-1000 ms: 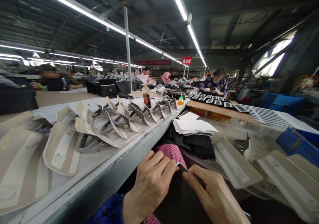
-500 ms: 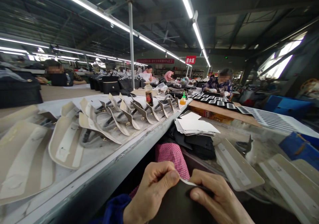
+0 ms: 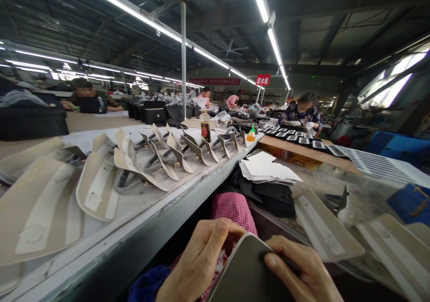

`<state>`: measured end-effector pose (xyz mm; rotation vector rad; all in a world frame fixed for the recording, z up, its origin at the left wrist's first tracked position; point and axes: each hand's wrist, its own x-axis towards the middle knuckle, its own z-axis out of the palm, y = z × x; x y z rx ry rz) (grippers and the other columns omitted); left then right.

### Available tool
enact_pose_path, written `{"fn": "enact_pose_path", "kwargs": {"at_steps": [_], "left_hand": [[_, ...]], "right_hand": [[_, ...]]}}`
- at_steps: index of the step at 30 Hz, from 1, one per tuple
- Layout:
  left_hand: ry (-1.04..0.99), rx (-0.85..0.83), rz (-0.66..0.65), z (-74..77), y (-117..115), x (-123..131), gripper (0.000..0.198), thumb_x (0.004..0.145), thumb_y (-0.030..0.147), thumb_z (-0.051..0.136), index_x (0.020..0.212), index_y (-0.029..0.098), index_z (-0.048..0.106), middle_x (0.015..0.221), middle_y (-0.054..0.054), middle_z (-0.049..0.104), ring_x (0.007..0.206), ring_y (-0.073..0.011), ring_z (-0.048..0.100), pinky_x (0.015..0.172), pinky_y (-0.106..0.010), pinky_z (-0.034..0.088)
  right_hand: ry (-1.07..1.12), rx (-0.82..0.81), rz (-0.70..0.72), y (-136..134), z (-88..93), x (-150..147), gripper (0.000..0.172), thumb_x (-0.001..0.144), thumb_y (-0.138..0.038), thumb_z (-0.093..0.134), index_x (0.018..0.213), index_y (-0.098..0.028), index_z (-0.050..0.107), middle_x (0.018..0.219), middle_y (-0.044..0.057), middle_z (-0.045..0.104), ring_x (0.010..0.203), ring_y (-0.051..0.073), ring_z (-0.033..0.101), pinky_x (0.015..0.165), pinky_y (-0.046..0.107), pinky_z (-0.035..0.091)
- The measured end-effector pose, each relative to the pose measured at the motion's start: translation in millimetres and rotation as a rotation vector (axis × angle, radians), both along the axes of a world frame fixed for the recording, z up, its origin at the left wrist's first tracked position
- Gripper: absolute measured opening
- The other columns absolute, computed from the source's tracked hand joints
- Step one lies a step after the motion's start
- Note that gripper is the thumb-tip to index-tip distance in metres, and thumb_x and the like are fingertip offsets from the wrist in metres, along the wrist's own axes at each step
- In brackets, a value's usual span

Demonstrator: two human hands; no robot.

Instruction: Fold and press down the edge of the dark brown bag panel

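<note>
A dark, smooth bag flap [image 3: 250, 266] with a pale edge and a rounded corner is held low in front of me, over a pink checked cloth [image 3: 233, 208] on my lap. My right hand [image 3: 298, 266] pinches its right edge, thumb on the dark face and fingers curled behind. My left hand [image 3: 201, 257] is closed at the far left corner, its fingers curled along the rim and its thumb raised off the dark face. Part of the fingers is hidden behind the flap.
On the bench [image 3: 161, 208] at left stand several curved beige flaps [image 3: 97, 187] with metal clasps. A dark bottle [image 3: 205, 127] and a small glue bottle [image 3: 251, 134] stand behind them. White sheets [image 3: 268, 167] lie on black pieces; beige flaps [image 3: 327, 226] lie at right. A co-worker [image 3: 300, 114] works beyond.
The flap has turned and risen, so its dark face and rounded corner now show. My left thumb has lifted off the edge. The view has shifted slightly left.
</note>
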<state>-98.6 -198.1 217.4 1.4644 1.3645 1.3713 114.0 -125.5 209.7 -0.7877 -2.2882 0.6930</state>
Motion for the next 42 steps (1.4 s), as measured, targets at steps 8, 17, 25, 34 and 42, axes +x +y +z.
{"fn": "enact_pose_path", "kwargs": {"at_steps": [8,17,25,34,42], "left_hand": [[0.427,0.491,0.066,4.9,10.3,-1.5,0.034,0.097,0.046,0.062,0.096,0.013,0.071,0.077,-0.005,0.067,0.073,-0.0201,0.060,0.067,-0.029,0.046],[0.927,0.799,0.163,1.4,19.9,4.2,0.031,0.100,0.013,0.053,0.070,0.016,0.056,0.063,-0.002,0.057,0.063,-0.0184,0.046,0.063,-0.036,0.032],[-0.192,0.177,-0.245,-15.7,20.6,9.5,0.052,0.097,0.055,0.055,0.060,0.021,0.039,0.059,0.005,0.033,0.055,-0.0124,0.030,0.051,-0.029,0.024],[-0.101,0.226,-0.158,-19.0,30.4,11.4,0.052,0.098,0.054,0.054,0.061,0.020,0.040,0.061,0.005,0.034,0.058,-0.0125,0.031,0.056,-0.030,0.024],[0.022,0.308,-0.106,-17.5,36.1,19.8,0.047,0.102,0.040,0.047,0.062,0.022,0.030,0.061,0.006,0.030,0.057,-0.0124,0.031,0.055,-0.030,0.024]], "right_hand": [[-0.008,0.065,-0.043,-1.4,0.8,-5.8,0.031,0.105,-0.036,0.050,0.081,-0.023,0.065,0.070,-0.005,0.066,0.061,0.012,0.064,0.059,0.018,0.046],[0.006,0.287,-0.086,-0.7,-4.6,-12.4,0.035,0.106,-0.038,0.049,0.077,-0.023,0.060,0.062,-0.005,0.063,0.050,0.012,0.060,0.049,0.021,0.044],[0.058,0.323,0.063,-10.4,11.1,-10.9,0.039,0.107,-0.047,0.043,0.081,-0.024,0.061,0.063,-0.005,0.065,0.053,0.010,0.064,0.053,0.017,0.048],[0.144,0.340,0.080,0.6,1.0,-24.6,0.035,0.106,-0.046,0.049,0.085,-0.021,0.063,0.067,-0.003,0.064,0.055,0.010,0.061,0.055,0.017,0.045],[0.190,0.377,-0.116,7.2,-4.8,-35.6,0.059,0.111,-0.038,0.029,0.057,-0.022,0.046,0.048,-0.005,0.045,0.039,0.009,0.041,0.041,0.022,0.033]]}}
